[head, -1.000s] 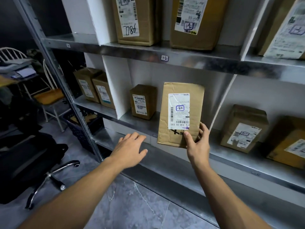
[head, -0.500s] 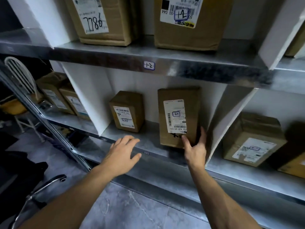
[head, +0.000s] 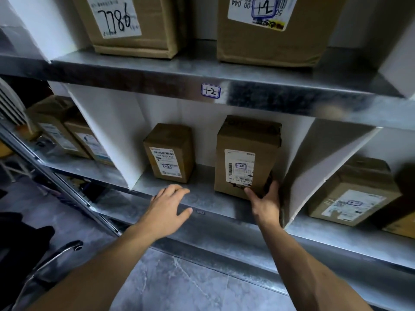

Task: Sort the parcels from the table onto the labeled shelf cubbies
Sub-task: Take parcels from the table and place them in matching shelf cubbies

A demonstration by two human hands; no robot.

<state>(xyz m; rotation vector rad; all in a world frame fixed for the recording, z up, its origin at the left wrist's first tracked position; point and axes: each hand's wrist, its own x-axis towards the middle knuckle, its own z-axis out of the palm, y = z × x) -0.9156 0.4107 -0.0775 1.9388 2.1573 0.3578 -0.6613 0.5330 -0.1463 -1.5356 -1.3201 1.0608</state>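
A tall brown cardboard parcel point(head: 246, 153) with a white label marked 2-2 stands upright on the metal shelf point(head: 202, 196), in the middle cubby. My right hand point(head: 265, 203) grips its lower right corner, thumb on the front face and fingers round the side. A smaller brown parcel point(head: 169, 152) with a similar label stands to its left in the same cubby. My left hand point(head: 167, 212) hovers with fingers spread over the shelf's front edge, holding nothing. A sticker marked 1-2 point(head: 210, 90) sits on the edge of the shelf above.
White dividers point(head: 314, 167) wall the cubby on both sides. Parcels fill the left cubby point(head: 67, 135), the right cubby point(head: 352, 194) and the upper shelf point(head: 269, 30). A chair base point(head: 56, 254) stands on the grey floor at lower left.
The tall parcel went from the shelf's front edge deeper into the cubby, still gripped by my right hand. The camera came closer to the shelf. My left hand stayed hovering near the edge.
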